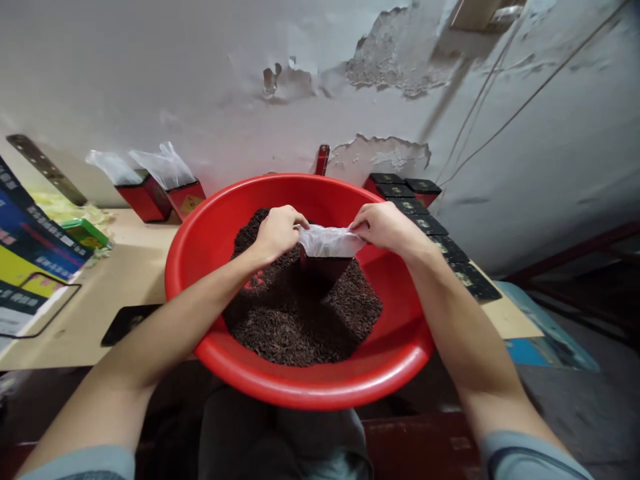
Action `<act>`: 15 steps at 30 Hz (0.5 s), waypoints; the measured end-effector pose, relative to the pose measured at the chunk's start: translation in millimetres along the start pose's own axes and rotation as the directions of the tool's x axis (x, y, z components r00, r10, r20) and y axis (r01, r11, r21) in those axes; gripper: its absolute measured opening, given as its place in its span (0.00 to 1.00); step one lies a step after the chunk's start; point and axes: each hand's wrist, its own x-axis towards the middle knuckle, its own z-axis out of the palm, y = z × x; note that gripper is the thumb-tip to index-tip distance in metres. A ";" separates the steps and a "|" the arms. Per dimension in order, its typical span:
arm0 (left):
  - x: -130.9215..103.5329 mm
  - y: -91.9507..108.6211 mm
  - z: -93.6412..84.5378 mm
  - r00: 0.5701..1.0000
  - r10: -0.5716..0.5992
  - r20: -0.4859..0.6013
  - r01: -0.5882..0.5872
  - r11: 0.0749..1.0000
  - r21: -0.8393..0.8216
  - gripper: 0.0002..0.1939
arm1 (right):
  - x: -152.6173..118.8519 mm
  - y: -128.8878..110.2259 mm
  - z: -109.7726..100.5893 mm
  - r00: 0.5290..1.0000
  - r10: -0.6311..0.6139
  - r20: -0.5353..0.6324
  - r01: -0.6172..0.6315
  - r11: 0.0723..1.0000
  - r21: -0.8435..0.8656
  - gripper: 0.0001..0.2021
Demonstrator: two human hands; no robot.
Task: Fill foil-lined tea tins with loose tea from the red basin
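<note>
A large red basin (pixel 310 395) holds dark loose leaves (pixel 295 333). Upright on the leaves stands a dark box (pixel 325 272), its top lined with a clear plastic bag (pixel 330 241) whose mouth is spread over the rim. My left hand (pixel 281 231) pinches the bag's left edge between thumb and finger. The bag's right edge is pinched by my right hand (pixel 385 227). What lies inside the bag cannot be made out.
Two red boxes with bags (pixel 145 199) (pixel 187 197) stand at the back left. Several black-lidded boxes (pixel 423 217) line the right side. On the left lie a black lid (pixel 127 321), a green packet (pixel 85 233) and a printed carton (pixel 35 247). Behind is a wall (pixel 175 80).
</note>
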 end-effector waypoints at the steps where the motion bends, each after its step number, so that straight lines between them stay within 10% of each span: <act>1: -1.1 0.6 1.7 0.999 -0.013 0.030 0.013 1.000 0.008 0.20 | -2.4 0.1 -1.6 0.999 -0.030 0.022 0.030 1.000 0.009 0.15; 9: 17.9 10.1 -0.2 0.962 -0.259 0.080 0.264 0.963 -0.047 0.10 | -20.2 -14.6 -7.5 0.953 -0.117 0.280 0.124 0.992 -0.008 0.34; 13: 26.4 8.2 -3.6 0.964 -0.252 0.085 0.260 0.961 -0.098 0.14 | -17.4 -30.9 -7.0 0.987 0.031 0.158 -0.024 0.998 -0.049 0.13; 15: 23.3 9.8 -3.3 0.971 -0.220 0.093 0.227 0.971 -0.073 0.10 | -14.3 -39.8 -6.8 0.981 0.187 0.053 -0.179 0.975 -0.133 0.18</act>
